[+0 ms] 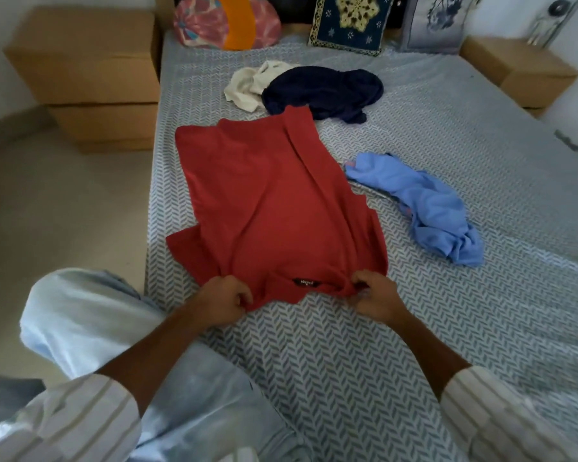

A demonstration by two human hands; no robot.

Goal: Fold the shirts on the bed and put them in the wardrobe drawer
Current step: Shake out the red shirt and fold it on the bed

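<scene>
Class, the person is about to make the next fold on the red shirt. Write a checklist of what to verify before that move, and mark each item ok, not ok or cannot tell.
1. Both hands grip the shirt: left hand and right hand pinch the collar edge of the red shirt. Ok.
2. Shirt lies flat: its right side is already folded over, with wrinkles through the middle. Not ok.
3. Left sleeve tucked in: it sticks out. Not ok.
4. Fold path clear: the navy shirt touches the far hem. Not ok.
5. Light blue shirt clear of the red one: apart. Ok.
6. Wardrobe drawer ready: out of view. Cannot tell.
</scene>
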